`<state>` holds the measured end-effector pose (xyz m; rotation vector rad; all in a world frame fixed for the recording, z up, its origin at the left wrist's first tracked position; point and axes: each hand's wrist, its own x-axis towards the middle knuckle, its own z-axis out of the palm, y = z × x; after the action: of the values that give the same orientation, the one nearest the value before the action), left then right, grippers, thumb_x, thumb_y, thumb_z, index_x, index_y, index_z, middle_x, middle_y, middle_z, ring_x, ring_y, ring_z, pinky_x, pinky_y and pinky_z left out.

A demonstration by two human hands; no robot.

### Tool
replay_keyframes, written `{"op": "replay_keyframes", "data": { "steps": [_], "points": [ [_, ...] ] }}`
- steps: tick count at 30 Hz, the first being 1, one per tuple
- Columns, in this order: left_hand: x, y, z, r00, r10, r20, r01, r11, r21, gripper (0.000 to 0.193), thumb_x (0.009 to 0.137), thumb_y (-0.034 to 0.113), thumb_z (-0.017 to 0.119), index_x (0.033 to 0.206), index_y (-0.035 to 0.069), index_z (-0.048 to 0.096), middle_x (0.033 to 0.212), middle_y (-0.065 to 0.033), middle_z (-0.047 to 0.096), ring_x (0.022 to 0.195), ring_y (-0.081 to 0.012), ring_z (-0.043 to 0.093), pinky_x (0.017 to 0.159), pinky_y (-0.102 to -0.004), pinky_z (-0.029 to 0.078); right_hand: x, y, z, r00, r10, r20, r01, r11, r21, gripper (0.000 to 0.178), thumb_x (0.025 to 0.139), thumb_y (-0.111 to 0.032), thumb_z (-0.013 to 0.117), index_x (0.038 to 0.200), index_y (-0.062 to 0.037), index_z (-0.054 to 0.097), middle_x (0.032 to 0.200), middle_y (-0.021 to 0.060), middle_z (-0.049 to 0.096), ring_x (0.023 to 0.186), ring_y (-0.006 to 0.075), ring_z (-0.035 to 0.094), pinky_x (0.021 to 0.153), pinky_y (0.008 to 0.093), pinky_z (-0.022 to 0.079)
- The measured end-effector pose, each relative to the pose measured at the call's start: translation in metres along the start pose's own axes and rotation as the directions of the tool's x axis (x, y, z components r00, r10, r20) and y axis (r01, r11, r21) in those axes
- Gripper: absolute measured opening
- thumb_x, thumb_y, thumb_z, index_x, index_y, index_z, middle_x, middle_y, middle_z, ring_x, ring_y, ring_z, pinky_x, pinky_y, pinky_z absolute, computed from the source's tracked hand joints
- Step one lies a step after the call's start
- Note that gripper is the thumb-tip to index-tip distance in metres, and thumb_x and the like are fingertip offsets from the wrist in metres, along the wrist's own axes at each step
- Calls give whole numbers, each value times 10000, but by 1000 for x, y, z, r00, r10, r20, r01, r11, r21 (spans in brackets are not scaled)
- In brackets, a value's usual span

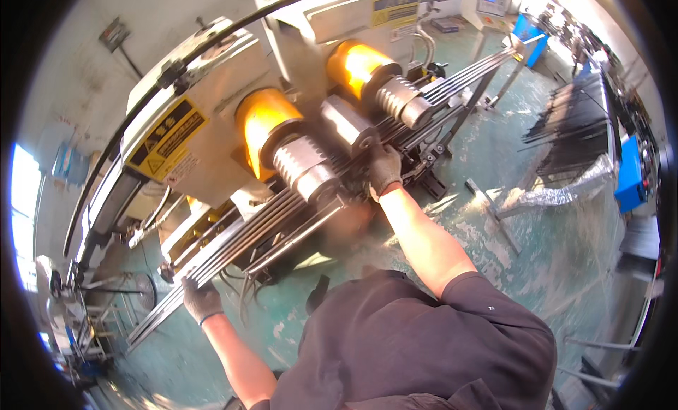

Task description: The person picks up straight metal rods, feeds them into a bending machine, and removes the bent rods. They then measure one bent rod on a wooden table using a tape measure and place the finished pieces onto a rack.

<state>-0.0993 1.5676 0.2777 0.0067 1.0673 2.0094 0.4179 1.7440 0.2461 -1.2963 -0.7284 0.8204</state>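
Long metal rods point(224, 252) are running along the front of a pale machine point(233, 71), slanting from lower left to upper right beneath two yellow-orange cylinders point(263, 120). Gloved left hand point(201, 299) is grasping the rods near their lower-left end. Gloved right hand point(385, 171) is reaching in just beside a steel block point(348, 124); cannot tell whether it is gripping anything. Green floor point(558, 258) is showing pale scuffs and catching sunlight. Dark thin rods point(572, 124) are lying stacked at right, near a blue box point(628, 180). A window point(25, 219) is glaring at far left.
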Motion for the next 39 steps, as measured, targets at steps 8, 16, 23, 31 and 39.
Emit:
{"op": "replay_keyframes", "data": {
  "steps": [8,16,23,31,39],
  "points": [
    [-6,-44,8,1000,-7,-7,7,997,-74,355,1094,309,622,1296,20,662,1237,-129,741,1156,-294,704,1054,-446,574,-30,-17,-5,981,191,-40,-161,905,394,451,1062,-394,709,1211,30,735,1090,63,746,942,162,659,866,322,530],
    [-64,-62,37,888,-345,303,351,936,34,618,1072,486,605,1474,18,561,1470,-181,632,1362,-388,581,1213,-560,422,-31,46,-47,964,258,61,-231,708,667,519,1092,-329,626,1461,35,586,1406,152,668,1238,251,634,1082,379,491],
    [-27,33,-29,963,-174,206,228,934,-277,646,1085,519,543,1518,40,515,1534,-172,580,1428,-419,518,1247,-622,336,-63,157,-171,908,414,-59,-412,910,45,393,1034,-391,705,1282,-87,735,1092,4,762,942,162,690,812,355,536],
    [106,234,-214,984,173,52,-147,932,-330,484,1103,509,507,1237,72,668,1221,-139,745,1178,-400,686,1092,-622,507,-230,215,-146,728,510,-458,-655,715,-245,236,996,-304,714,1026,-71,735,838,37,696,693,166,622,603,342,458],
    [192,375,-323,871,240,-428,-303,949,-84,593,1092,532,557,1385,16,539,1304,-149,691,1161,-347,693,1007,-528,573,-344,203,-82,779,548,-305,-619,593,-515,281,975,-294,684,842,-49,657,675,46,600,524,163,520,465,338,373]
  ]
}}
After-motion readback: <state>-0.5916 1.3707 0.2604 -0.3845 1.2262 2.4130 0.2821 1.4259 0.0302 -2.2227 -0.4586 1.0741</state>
